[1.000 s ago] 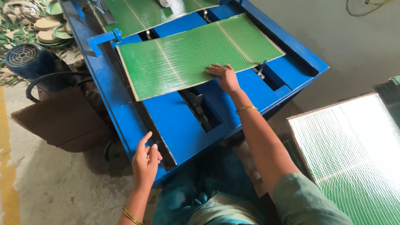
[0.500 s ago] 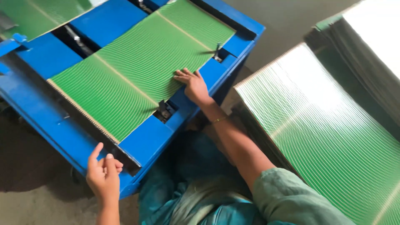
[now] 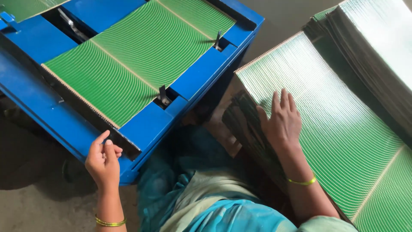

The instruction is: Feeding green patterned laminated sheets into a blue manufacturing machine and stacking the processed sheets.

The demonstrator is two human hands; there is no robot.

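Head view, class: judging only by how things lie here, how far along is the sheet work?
Done: one green ribbed sheet lies flat on the blue machine bed.
In hand: the right hand rests flat on the top sheet of the stack beside the machine, not lifted yet. The left hand is at the bed's near edge, holding nothing.
Left: the thick stack, plus another pile behind it.

The stack of green sheets [image 3: 343,129] runs off the right edge, its lower sheets hidden beneath the top one.

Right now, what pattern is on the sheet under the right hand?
Green with fine pale curved stripes, on the top sheet under the right hand; head view.
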